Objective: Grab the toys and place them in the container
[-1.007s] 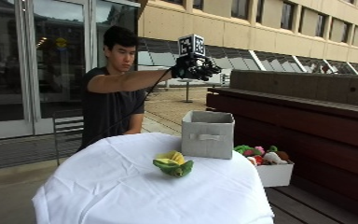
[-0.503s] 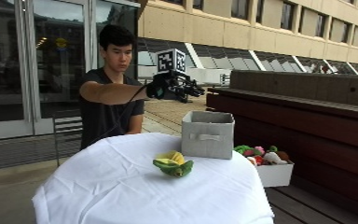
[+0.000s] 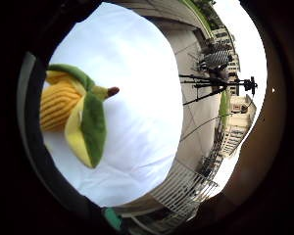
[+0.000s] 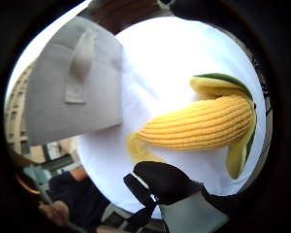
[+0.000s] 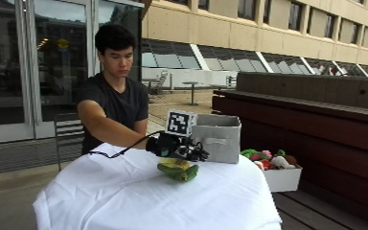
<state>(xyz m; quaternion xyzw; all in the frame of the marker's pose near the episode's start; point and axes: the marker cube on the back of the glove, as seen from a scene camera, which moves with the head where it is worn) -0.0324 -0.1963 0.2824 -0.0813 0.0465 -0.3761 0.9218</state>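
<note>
I sit at a round table [image 5: 107,201] draped in a white cloth, out on a paved terrace. Behind me are glass doors and a dark metal chair [image 5: 69,132]; to the right of the scene a long dark wooden bench [image 5: 311,120] runs along a low wall, with a pale building rising beyond it. A white bin [image 5: 285,178] heaped with other soft toys rests on the bench seat, just past the table's right edge.

On the cloth, toward the far right of the table, stands the grey fabric container [image 5: 217,144] — upright, open at the top, a strap handle on its near face. The corn toy [image 5: 179,170] lies flat on the cloth just to the near left of it, yellow kernels in green husk leaves, apart from the container.

My right hand [image 5: 174,146], in its black glove, is stretched forward from my shoulder with the forearm sloping down across the table, and it hangs low right above the corn, palm turned down. The thumb-side palm view shows the cob lengthwise close beneath me, with a black fingertip [image 4: 162,180] just at its pale end — I cannot tell whether it touches. My fingers are curved downward around nothing; they have not closed on the toy. My other arm is out of sight behind the table.
</note>
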